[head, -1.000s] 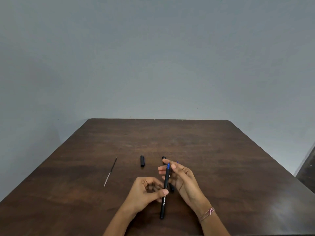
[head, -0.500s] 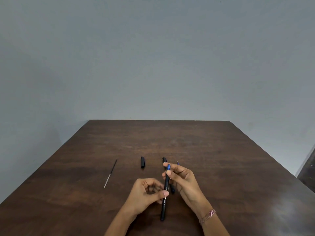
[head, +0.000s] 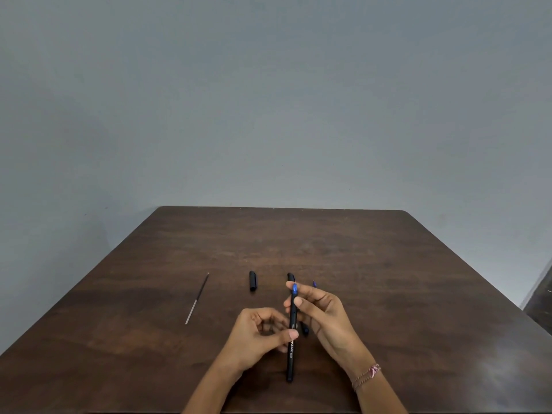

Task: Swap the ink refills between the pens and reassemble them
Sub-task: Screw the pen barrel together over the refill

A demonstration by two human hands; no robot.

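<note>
We found the black pen [head: 291,342] clear of the table [head: 418,294], its blue tip [head: 295,289] pointing to twelve o'clock. The left hand [head: 257,336] pinched the barrel at mid-length, thumb on top and fingers curled. The right hand [head: 324,315] pinched the tip end between thumb and forefinger. A loose refill [head: 197,297] lay at ten o'clock of the left hand, well apart. A black cap [head: 253,280] lay at twelve o'clock. A second black barrel [head: 290,276] lay partly hidden behind the right fingers.
</note>
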